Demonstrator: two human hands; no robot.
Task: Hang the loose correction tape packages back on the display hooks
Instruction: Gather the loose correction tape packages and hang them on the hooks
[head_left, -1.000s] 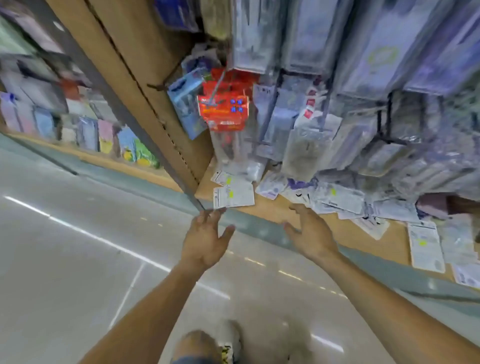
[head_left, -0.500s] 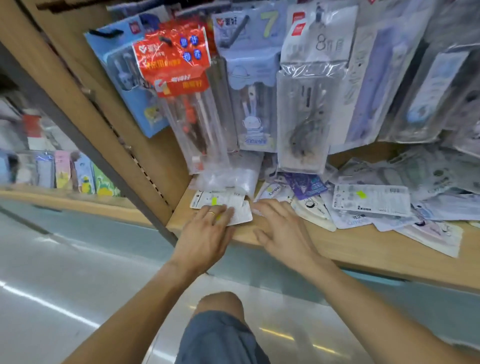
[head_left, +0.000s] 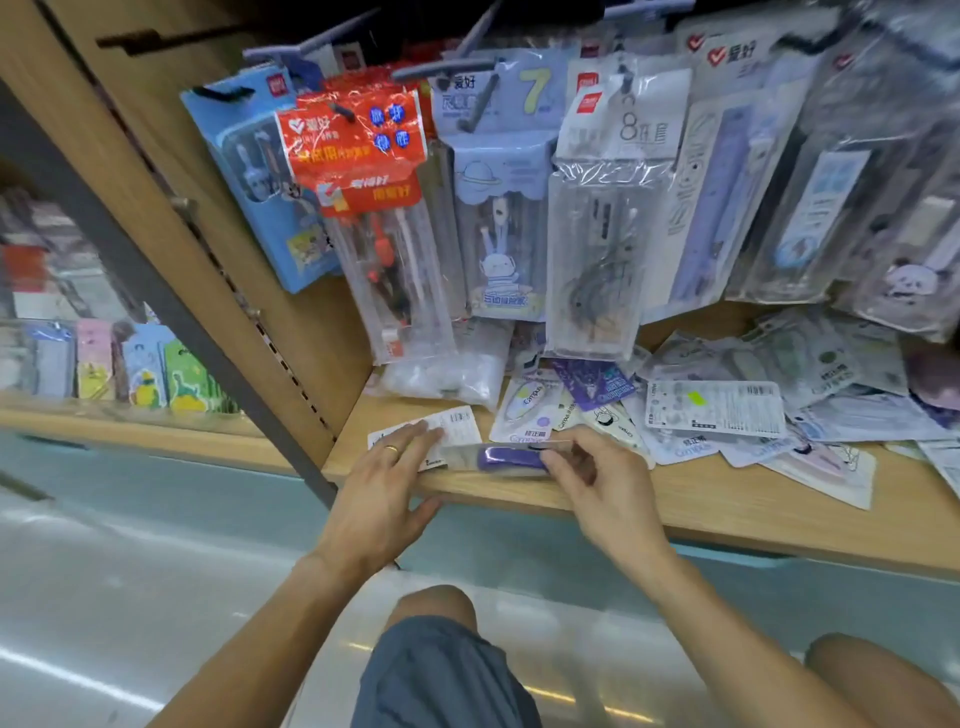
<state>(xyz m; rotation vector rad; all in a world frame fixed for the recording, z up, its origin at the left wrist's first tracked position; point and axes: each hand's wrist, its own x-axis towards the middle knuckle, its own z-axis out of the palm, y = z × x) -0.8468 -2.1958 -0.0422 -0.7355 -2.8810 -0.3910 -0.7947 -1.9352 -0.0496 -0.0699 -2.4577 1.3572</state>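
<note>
1. Since half a second ago your right hand (head_left: 605, 493) has lifted one tape pack (head_left: 506, 458) off the shelf (head_left: 727, 501); both hands lay flat on the packs then, and the view has closed in on the shelf.
2. That pack, clear with a purple tape unit inside, now stands on edge at the shelf's front lip, pinched at its right end between your right thumb and fingers.
3. Your left hand (head_left: 387, 499) is not gripping: its straight fingers, one with a ring, rest on a white card pack (head_left: 457, 423) lying face down, and they touch the left end of the lifted pack. The thumb reaches under the shelf edge.
4. More loose packs (head_left: 714, 410) lie scattered flat along the shelf to your right, several overlapping, some face down.
5. Above them hang compass and ruler sets on hooks (head_left: 447, 70): a red set (head_left: 358, 150), a blue set (head_left: 260, 171) at far left, and clear ones further right.
6. Your knees show below, over a pale floor (head_left: 104, 597).
</note>
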